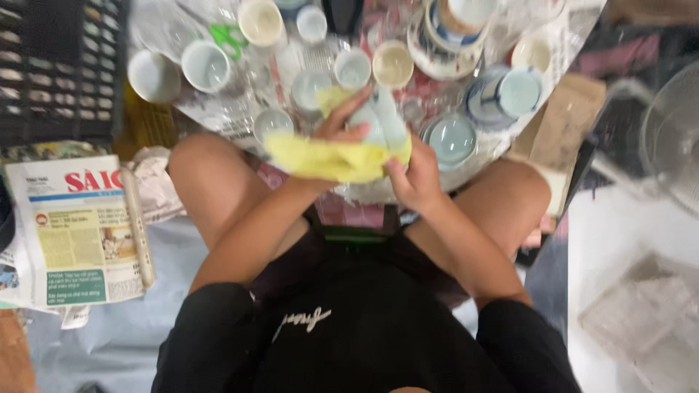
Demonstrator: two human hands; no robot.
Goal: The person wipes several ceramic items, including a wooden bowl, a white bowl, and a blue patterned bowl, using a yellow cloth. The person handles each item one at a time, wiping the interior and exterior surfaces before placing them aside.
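At the far left a folded newspaper (80,229) lies on the floor beside the person's knee, with a dark slatted crate (58,65) above it. Further in, a low table (575,36) covered in printed paper carries many pale ceramic cups; a white cup (206,65) stands near green-handled scissors (229,36), and a cream cup (393,64) stands further right.

Over the lap, the left hand (338,131) presses a yellow cloth (328,156) against a pale blue cup (384,124), fingers spread over the cloth and closed on it. The right hand (416,178) grips the cup from below through the cloth's edge, holding it just off the table's near rim. The step in hand looks like wiping the cup; turning it inside the cloth would likely call for the right hand to keep a firm hold while the left rubs round it.

To the right sit a stack of blue-and-white saucers (502,94) and, beyond the table, a cardboard box (564,124) and a wire fan guard (673,135).
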